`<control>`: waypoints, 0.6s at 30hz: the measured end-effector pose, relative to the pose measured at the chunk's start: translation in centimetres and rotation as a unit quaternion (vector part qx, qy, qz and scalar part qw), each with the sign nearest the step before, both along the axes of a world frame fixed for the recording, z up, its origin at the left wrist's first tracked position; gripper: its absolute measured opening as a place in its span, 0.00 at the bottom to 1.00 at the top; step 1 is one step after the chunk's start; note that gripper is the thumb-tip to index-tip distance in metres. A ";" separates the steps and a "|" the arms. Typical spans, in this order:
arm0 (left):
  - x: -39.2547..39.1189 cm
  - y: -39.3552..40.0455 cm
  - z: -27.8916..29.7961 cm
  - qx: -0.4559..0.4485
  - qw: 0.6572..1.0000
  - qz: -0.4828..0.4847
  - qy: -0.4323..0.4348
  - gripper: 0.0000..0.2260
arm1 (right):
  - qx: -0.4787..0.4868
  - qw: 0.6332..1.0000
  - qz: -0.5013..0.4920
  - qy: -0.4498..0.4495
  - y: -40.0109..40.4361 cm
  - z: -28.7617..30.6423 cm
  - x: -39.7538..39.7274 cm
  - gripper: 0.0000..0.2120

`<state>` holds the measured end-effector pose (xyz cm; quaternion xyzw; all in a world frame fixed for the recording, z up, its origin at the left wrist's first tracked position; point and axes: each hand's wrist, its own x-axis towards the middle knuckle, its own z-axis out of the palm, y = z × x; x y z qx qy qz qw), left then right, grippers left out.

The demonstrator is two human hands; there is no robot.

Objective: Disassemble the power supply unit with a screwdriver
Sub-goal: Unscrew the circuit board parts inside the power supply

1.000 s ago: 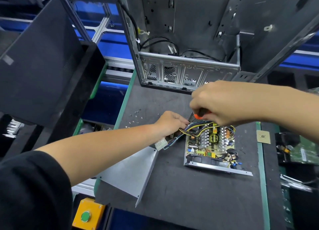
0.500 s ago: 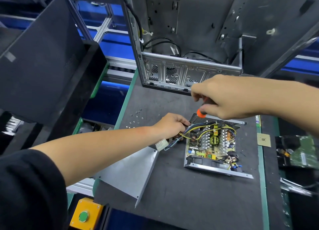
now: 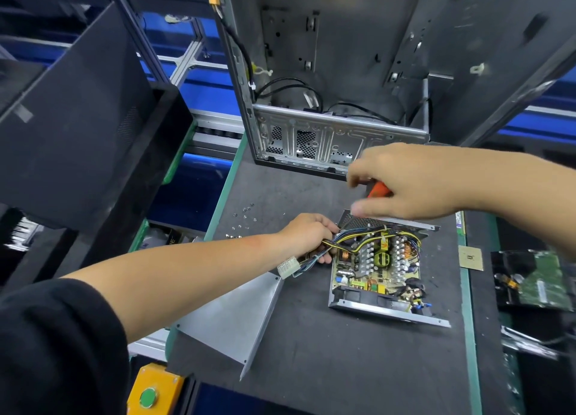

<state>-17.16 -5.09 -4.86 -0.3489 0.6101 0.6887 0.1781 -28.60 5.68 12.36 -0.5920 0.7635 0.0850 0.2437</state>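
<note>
**Cables held aside, driver above the open supply**

My left hand (image 3: 307, 235) curls around the wire bundle (image 3: 335, 248) at the left edge of the power supply unit (image 3: 378, 268), right of centre in the frame, pulling it off the board so the screws are reachable, I judge. My right hand (image 3: 405, 185) hovers just above the unit's far edge, fingers wrapped on the orange-handled screwdriver (image 3: 377, 190); its tip is hidden. The removed cover (image 3: 233, 318) lies lower left, loose screws (image 3: 244, 218) above it.
</note>
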 end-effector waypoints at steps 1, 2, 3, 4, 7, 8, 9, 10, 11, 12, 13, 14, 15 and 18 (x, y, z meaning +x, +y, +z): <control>0.0 0.0 0.0 0.003 1.000 0.001 -0.001 0.09 | 0.005 0.999 -0.034 0.028 -0.1 -0.1 0.2 0.15; 0.0 0.0 0.0 0.008 1.000 0.003 -0.001 0.09 | 0.009 0.997 -0.057 0.057 -0.1 -0.2 0.4 0.17; 0.1 0.0 -0.1 0.011 1.000 0.004 -0.001 0.09 | 0.008 0.995 -0.067 0.075 -0.2 -0.4 0.7 0.18; 0.1 0.1 -0.1 0.014 1.000 0.004 -0.001 0.09 | 0.001 0.995 -0.061 0.078 -0.2 -0.5 0.7 0.17; 0.1 0.2 -0.2 0.016 1.000 0.007 -0.001 0.09 | -0.021 0.999 -0.004 0.043 -0.2 -0.5 0.9 0.12; 0.1 0.2 -0.2 0.017 1.000 0.008 -0.001 0.09 | -0.033 0.999 0.011 0.035 -0.2 -0.4 0.9 0.10; 0.1 0.2 -0.2 0.018 1.000 0.008 -0.002 0.09 | -0.044 0.998 0.026 0.030 -0.1 -0.4 0.8 0.08; 0.0 0.3 -0.2 0.018 1.000 0.008 -0.002 0.09 | -0.048 0.998 0.040 0.024 0.0 -0.3 0.7 0.08; 0.0 0.3 -0.2 0.018 1.000 0.008 -0.001 0.09 | -0.055 0.997 0.050 0.005 0.0 -0.3 0.6 0.09; 0.1 0.3 -0.2 0.019 1.000 0.008 0.000 0.09 | -0.050 0.997 0.057 -0.006 0.0 -0.1 0.6 0.10; 0.1 0.3 -0.2 0.021 1.000 0.010 0.001 0.09 | -0.046 0.997 0.065 -0.010 -0.1 -0.1 0.5 0.11; 0.0 0.3 -0.2 0.024 1.000 0.011 0.001 0.09 | -0.040 0.996 0.074 -0.012 -0.1 0.0 0.6 0.13; 0.0 0.3 -0.2 0.026 1.000 0.011 0.001 0.09 | -0.040 0.996 0.078 -0.016 -0.1 -0.1 0.5 0.13; 0.0 0.3 -0.2 0.031 0.999 0.014 0.001 0.09 | -0.033 0.999 0.043 0.006 -0.1 -0.1 0.6 0.09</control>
